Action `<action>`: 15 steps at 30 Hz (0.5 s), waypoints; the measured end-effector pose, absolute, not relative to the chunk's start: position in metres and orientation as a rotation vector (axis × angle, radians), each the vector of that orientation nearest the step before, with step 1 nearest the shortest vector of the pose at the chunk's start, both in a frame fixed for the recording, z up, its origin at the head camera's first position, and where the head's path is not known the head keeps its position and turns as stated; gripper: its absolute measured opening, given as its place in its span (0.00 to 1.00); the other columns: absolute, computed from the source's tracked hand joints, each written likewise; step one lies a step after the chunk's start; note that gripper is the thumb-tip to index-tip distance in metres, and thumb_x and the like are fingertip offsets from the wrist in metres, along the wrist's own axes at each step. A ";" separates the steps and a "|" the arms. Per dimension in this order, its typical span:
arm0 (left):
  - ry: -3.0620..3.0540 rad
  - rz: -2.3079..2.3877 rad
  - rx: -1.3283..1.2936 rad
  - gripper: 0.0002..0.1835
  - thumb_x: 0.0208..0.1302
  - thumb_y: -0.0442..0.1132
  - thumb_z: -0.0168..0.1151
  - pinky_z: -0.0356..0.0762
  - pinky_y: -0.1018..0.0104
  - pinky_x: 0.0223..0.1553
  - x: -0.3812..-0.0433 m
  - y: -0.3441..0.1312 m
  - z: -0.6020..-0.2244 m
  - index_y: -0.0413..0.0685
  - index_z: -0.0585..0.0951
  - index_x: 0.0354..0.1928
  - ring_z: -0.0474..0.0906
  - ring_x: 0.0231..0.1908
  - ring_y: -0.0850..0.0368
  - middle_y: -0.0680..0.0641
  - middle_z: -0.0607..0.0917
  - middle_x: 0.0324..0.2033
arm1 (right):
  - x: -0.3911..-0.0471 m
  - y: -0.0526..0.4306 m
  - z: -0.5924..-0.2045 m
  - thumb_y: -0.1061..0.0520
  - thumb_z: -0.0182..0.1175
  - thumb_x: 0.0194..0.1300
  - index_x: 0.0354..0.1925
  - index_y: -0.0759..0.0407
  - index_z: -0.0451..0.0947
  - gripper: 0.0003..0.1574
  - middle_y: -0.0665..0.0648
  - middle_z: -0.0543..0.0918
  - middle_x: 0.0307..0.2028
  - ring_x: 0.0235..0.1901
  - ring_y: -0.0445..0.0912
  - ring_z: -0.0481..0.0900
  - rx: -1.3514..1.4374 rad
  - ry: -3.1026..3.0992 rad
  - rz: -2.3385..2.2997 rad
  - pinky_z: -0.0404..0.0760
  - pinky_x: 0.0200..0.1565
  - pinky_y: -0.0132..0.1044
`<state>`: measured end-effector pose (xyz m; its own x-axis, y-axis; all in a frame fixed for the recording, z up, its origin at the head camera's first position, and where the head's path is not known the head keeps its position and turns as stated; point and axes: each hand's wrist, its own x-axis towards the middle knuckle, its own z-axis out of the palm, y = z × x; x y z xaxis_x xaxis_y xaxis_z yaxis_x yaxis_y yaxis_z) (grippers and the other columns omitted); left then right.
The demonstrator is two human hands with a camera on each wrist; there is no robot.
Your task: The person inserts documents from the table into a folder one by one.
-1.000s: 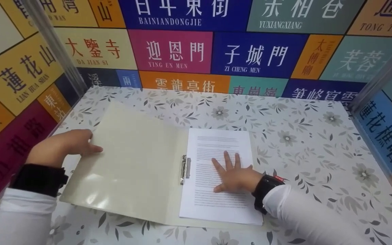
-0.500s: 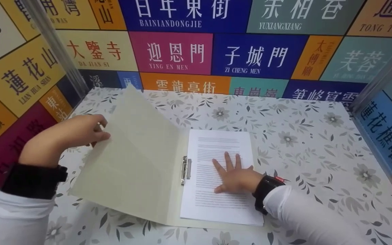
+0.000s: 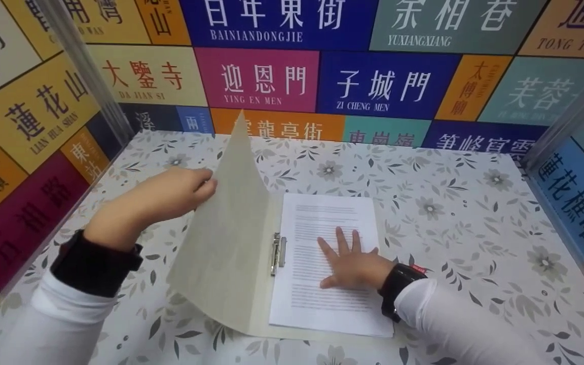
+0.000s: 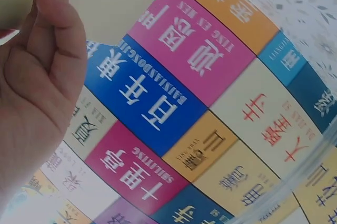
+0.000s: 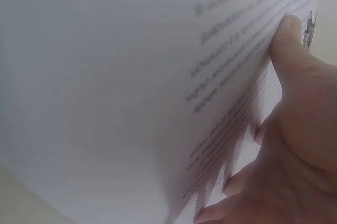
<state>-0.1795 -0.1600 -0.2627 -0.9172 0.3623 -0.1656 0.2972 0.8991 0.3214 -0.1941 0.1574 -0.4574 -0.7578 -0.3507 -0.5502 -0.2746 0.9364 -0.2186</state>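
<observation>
A cream file folder [image 3: 221, 243] lies spread on the table, its left cover raised steeply and bent. My left hand [image 3: 170, 195] pinches the outer edge of that cover between thumb and fingers; the left wrist view shows the same hand [image 4: 42, 82] with curled fingers. On the folder's right half lies a stack of printed paper [image 3: 322, 309]. My right hand [image 3: 355, 266] rests on the top sheet with its fingers spread. Beside the folder's spine a metal clip [image 3: 278, 253] stands at the paper's left edge. The right wrist view shows my thumb and fingers [image 5: 295, 50] against the printed sheet.
The table [image 3: 449, 243] has a white cloth with grey flowers and leaves. Colourful panels [image 3: 261, 78] with Chinese place names stand along the back and both sides. Clear corner posts [image 3: 86, 76] join the panels. Black bands [image 3: 94, 263] sit on both wrists.
My left hand has moved right and slightly up, lifting the cover from nearly flat to steeply raised. The right hand has stayed in place on the paper.
</observation>
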 end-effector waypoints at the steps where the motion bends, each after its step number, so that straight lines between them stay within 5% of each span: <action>1: 2.844 0.427 0.512 0.19 0.74 0.46 0.39 0.77 0.46 0.49 -0.180 -0.155 -0.262 0.42 0.78 0.45 0.79 0.41 0.47 0.42 0.83 0.37 | -0.194 0.158 -0.457 0.24 0.55 0.56 0.77 0.42 0.31 0.66 0.65 0.22 0.74 0.71 0.71 0.24 -0.445 2.481 -0.160 0.41 0.57 0.83; 9: 2.807 0.540 0.462 0.23 0.75 0.49 0.34 0.75 0.53 0.43 -0.183 -0.124 -0.271 0.44 0.77 0.38 0.78 0.29 0.52 0.43 0.82 0.28 | -0.197 0.156 -0.453 0.29 0.57 0.59 0.77 0.46 0.39 0.61 0.69 0.29 0.75 0.71 0.73 0.30 -0.513 2.502 -0.209 0.43 0.60 0.80; 15: 2.779 0.721 0.414 0.32 0.76 0.57 0.30 0.78 0.52 0.50 -0.181 -0.093 -0.284 0.44 0.76 0.59 0.84 0.35 0.53 0.41 0.85 0.46 | -0.211 0.157 -0.435 0.40 0.50 0.72 0.72 0.67 0.53 0.45 0.75 0.52 0.72 0.73 0.67 0.47 -0.568 2.565 -0.552 0.49 0.72 0.61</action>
